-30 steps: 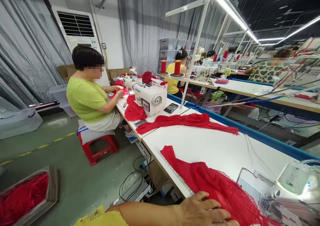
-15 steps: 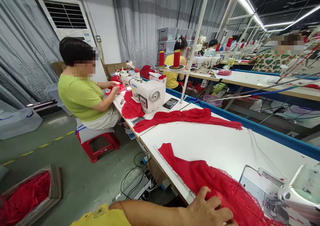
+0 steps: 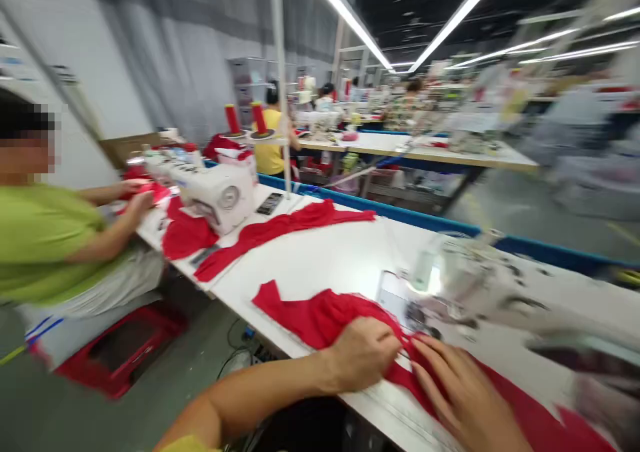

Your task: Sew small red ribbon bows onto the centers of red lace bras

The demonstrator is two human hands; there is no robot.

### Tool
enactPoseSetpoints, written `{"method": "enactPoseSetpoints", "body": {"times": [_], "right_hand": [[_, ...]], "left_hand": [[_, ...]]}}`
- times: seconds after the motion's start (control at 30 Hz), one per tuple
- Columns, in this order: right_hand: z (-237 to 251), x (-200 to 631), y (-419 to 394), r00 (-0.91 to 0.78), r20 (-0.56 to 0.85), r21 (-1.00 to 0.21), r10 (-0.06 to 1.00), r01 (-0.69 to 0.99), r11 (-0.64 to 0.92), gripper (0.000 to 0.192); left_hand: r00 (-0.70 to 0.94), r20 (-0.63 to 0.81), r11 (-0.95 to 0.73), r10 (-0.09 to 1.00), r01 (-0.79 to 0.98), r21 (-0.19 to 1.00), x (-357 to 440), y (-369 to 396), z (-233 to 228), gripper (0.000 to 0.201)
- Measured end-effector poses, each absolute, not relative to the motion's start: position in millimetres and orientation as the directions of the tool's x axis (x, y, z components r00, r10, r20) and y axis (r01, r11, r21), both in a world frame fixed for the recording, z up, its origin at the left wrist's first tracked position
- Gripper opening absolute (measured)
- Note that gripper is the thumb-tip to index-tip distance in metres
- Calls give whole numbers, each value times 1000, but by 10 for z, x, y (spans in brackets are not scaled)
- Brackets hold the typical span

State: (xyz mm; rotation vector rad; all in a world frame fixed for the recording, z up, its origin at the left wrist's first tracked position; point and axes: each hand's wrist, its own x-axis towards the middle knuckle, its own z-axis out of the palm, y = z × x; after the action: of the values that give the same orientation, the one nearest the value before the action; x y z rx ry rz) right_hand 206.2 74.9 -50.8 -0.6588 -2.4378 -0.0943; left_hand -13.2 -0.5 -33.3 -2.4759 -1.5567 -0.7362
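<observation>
Both hands work a red lace garment (image 3: 320,319) lying on the white surface (image 3: 350,252) just before a blurred sewing machine (image 3: 465,285): the left hand (image 3: 363,355) pinches a fold between curled fingers, the right hand (image 3: 463,392) presses flat, fingers extended, gripping nothing. At left, a co-worker in green (image 3: 45,239) sews at another machine (image 3: 215,195)

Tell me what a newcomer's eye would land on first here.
Bright red fabric lies bunched on the white table, with the left hand and right hand pressing on it beside a blurred sewing machine. At far left a co-worker in green sits sewing.
</observation>
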Motion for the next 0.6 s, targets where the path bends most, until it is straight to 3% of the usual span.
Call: {"method": "enactPoseSetpoints", "body": {"times": [0.1,0.23,0.43,0.5,0.6], "right_hand": [[-252,1941,554,-724,443,-110,528,541,834,32],[-239,1986,555,-706,310,-236,636,591,771,33],[-156,2012,540,-631,391,-372,670,558,742,30],[-145,1958,560,-631,410,-366,659,548,752,30],[-231,1896,595,-673,386,-301,631,554,776,33]], "left_hand": [[271,503,-451,821,848,278,-133,-17,-401,13],[291,474,-484,831,798,359,-189,-26,-460,20],[275,536,-538,798,726,428,-222,-4,-265,20],[311,555,-578,772,706,409,-217,69,-215,19],[444,442,-604,779,719,343,-237,209,-237,23]]}}
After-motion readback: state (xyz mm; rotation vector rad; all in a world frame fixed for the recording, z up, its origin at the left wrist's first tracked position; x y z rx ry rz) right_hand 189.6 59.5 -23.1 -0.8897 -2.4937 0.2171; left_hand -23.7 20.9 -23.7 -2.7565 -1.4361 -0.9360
